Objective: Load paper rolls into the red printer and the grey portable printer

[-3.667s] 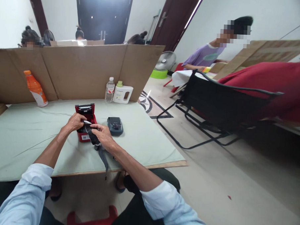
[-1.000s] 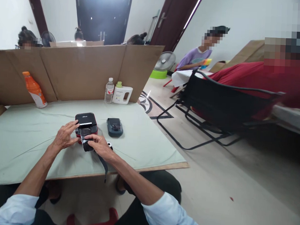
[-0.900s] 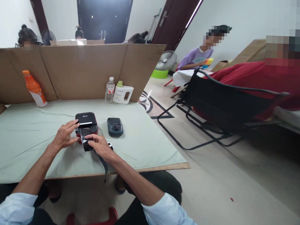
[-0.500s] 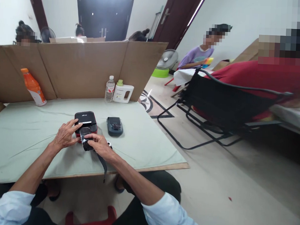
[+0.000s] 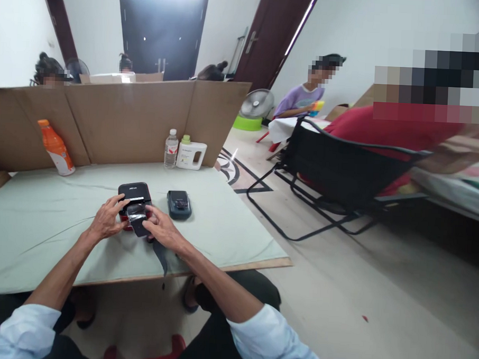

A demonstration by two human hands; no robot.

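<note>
A: What are the two hands doing?

B: The right hand point(image 5: 162, 230) is grasping a dark strip point(image 5: 137, 221) between its thumb and fingers point(image 5: 149, 213). The strip hangs down past the desk point(image 5: 31, 228) edge. The left hand point(image 5: 105, 219) lies beside it. Its fingers are spread loose and the tips touch the little printer point(image 5: 134, 195).

A: Where is the strip?

B: It lies on the near end of the printer, right between both hands. The printer is black on top and red below, and its lid is shut.

A: How many machines are there?

B: Two. The printer, and a small dark gadget point(image 5: 178, 204) just to its right, not touching it.

A: And bottles?

B: Three, far back by the cardboard wall point(image 5: 127, 119). An orange bottle point(image 5: 57, 148) leans on the left. A clear water bottle point(image 5: 171, 149) and a white jug point(image 5: 191, 155) stand side by side on the right.

A: What is in them?

B: The orange one looks full of orange drink. I cannot tell for the other two.

A: Who else is there?

B: A person in a purple shirt point(image 5: 298, 96) sits far off, and a black chair point(image 5: 343, 173) stands on the floor.
</note>
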